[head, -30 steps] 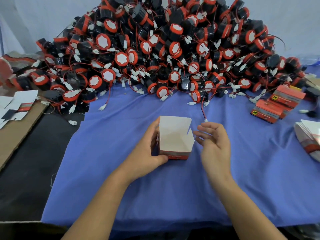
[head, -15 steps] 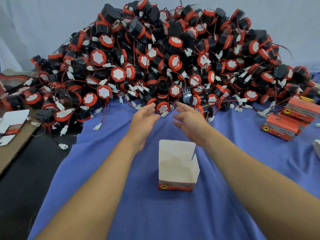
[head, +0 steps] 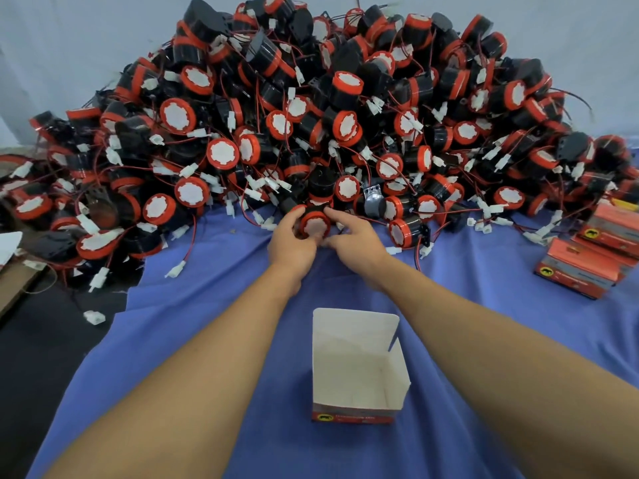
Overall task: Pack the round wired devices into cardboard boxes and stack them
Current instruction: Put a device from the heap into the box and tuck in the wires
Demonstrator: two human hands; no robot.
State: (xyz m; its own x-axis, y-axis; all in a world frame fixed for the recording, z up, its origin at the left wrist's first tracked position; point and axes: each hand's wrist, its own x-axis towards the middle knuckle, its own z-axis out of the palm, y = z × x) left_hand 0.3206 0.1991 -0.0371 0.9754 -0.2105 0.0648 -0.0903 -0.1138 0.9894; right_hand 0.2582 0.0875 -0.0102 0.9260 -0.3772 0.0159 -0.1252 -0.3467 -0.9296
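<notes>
Print on open box and closed boxes illegibly small.

light: even, soft | shadows: faint | edges: wide-angle bowed | focus: slightly soft

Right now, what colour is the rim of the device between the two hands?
Red rim on the device, around a whitish face; head view.

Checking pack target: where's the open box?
Head view, bottom centre: the box stands open on the blue cloth, between the left forearm and right forearm.
</notes>
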